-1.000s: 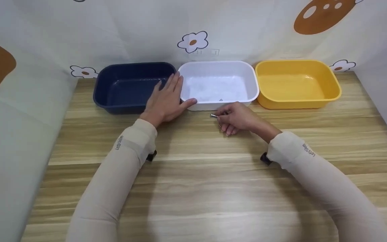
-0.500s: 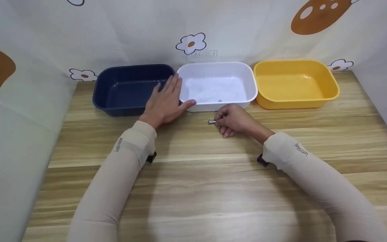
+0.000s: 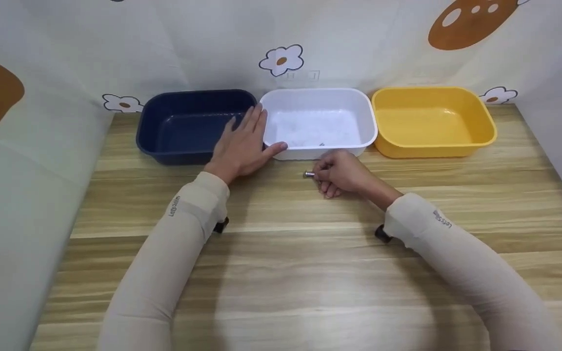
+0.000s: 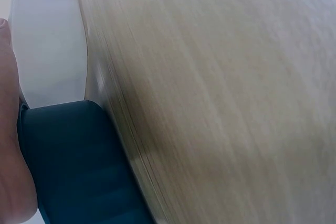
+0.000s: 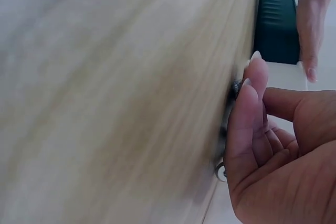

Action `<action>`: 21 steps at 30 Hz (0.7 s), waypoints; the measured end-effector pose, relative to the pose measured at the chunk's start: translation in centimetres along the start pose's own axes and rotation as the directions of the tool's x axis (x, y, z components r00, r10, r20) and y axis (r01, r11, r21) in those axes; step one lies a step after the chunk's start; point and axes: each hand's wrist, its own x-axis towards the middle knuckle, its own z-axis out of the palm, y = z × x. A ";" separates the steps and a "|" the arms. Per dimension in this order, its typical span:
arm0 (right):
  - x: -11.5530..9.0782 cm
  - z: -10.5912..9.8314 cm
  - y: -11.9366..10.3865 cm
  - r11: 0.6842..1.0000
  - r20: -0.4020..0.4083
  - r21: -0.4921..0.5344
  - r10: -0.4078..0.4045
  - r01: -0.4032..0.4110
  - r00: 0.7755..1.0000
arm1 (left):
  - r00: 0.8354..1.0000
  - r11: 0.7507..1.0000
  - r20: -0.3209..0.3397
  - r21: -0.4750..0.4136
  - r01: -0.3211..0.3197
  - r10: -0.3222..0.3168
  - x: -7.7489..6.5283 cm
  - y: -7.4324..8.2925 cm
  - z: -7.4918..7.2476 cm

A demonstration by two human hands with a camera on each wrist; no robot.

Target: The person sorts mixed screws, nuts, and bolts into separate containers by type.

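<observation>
My right hand [image 3: 340,171] pinches a small shiny metal bolt [image 3: 309,174] between thumb and fingertips, just in front of the white bin [image 3: 320,153]. From the right wrist, threading shows on the bolt [image 5: 236,85] beside the fingertips; a round metal end [image 5: 221,172] peeks out below the fingers, and the stretch between is mostly hidden. My left hand [image 3: 242,144] rests with straight fingers across the adjoining rims of the navy bin [image 3: 178,160] and the white bin, its thumb on the white bin's front rim. Only that hand's edge [image 4: 16,171] appears in the left wrist view.
To the right of the white bin stands a yellow bin [image 3: 427,152]. A tiny grey piece [image 3: 322,145] lies inside the white bin near its front wall. All the bins line up along a patterned cloth backdrop [image 3: 212,44] on the wood-grain table [image 3: 286,273].
The right hand has shifted slightly toward the person with the bolt, mostly in the first half second. The left hand stays on the rims. The head view has wobbled a little.
</observation>
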 end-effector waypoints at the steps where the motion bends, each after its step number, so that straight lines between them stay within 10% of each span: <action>1: -0.1 -0.1 -0.2 1.000 0.006 -0.003 0.007 -0.007 1.000 | 1.000 1.000 0.000 -0.001 0.001 -0.001 0.0 0.0 0.0; 21: -2.0 -3.4 -3.8 0.998 0.070 0.001 0.056 -0.056 0.996 | 1.000 1.000 -0.005 0.015 -0.003 0.003 0.2 -0.1 0.0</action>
